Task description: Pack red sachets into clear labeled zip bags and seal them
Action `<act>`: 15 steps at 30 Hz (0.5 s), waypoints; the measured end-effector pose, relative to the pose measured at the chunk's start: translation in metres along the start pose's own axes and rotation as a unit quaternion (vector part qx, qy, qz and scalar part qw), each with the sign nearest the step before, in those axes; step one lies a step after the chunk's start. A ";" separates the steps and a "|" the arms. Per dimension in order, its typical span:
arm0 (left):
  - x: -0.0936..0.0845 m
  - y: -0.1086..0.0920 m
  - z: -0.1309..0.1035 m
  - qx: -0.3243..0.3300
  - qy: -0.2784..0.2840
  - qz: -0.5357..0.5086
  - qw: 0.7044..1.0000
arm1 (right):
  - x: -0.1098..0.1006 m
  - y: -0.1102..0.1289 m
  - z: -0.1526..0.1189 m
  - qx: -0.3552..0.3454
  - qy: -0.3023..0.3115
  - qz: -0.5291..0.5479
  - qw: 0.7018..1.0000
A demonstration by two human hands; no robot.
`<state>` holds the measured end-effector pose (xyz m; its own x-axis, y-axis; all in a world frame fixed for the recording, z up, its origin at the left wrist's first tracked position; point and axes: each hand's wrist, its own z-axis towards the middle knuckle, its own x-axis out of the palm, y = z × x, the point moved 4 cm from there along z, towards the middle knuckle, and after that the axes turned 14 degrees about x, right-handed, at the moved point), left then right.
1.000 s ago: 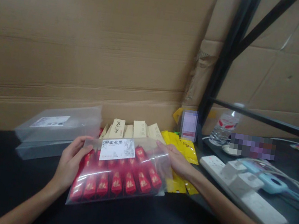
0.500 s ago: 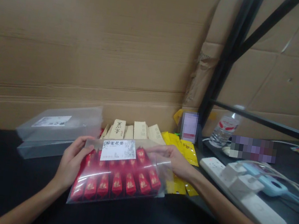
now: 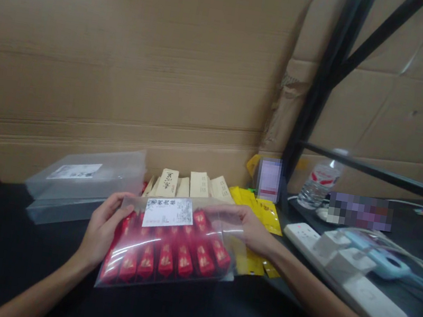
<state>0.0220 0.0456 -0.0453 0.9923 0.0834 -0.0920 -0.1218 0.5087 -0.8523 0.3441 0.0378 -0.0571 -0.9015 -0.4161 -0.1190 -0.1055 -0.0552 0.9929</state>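
Observation:
A clear plastic bag (image 3: 158, 244) filled with rows of red packets, gold characters on them, is held low over the black table. Its white printed label (image 3: 168, 213) faces me near the top edge. My left hand (image 3: 104, 224) grips the bag's left side, thumb in front and the other fingers behind. At the upper right corner, my right hand (image 3: 254, 232) is closed on the plastic, its fingertips partly hidden by the bag. Cream packets (image 3: 199, 185) stand right behind the bag, and yellow packets (image 3: 261, 212) lie beyond my right hand.
Frosted plastic bags (image 3: 116, 173), the upper one labelled, lie stacked at the left. On the right are a white power strip (image 3: 381, 300) with plugs, a light-blue device (image 3: 376, 254), cables and a water bottle (image 3: 321, 181). A black metal frame (image 3: 317, 100) rises before the cardboard wall (image 3: 130, 60).
My right fingers have drawn slightly right along the bag's top edge. The left hand and the bag are almost where they were.

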 end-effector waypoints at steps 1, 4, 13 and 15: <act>0.000 0.000 0.000 -0.001 0.000 0.000 1.000 | 0.001 0.001 0.000 0.000 0.004 0.003 1.000; 0.001 -0.002 0.000 -0.002 0.000 0.002 1.000 | 0.005 0.003 -0.001 0.006 0.012 0.013 1.000; 0.000 -0.002 -0.001 0.007 0.008 0.002 1.000 | 0.010 0.006 -0.003 -0.003 0.034 0.012 0.999; -0.001 -0.001 0.000 0.011 0.011 0.000 1.000 | 0.008 0.006 -0.003 -0.004 0.027 -0.013 1.000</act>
<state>0.0214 0.0448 -0.0446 0.9924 0.0658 -0.1038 -0.1229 0.5274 -0.8407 0.3378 0.0310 -0.0517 -0.8750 -0.4622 -0.1444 -0.1247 -0.0730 0.9895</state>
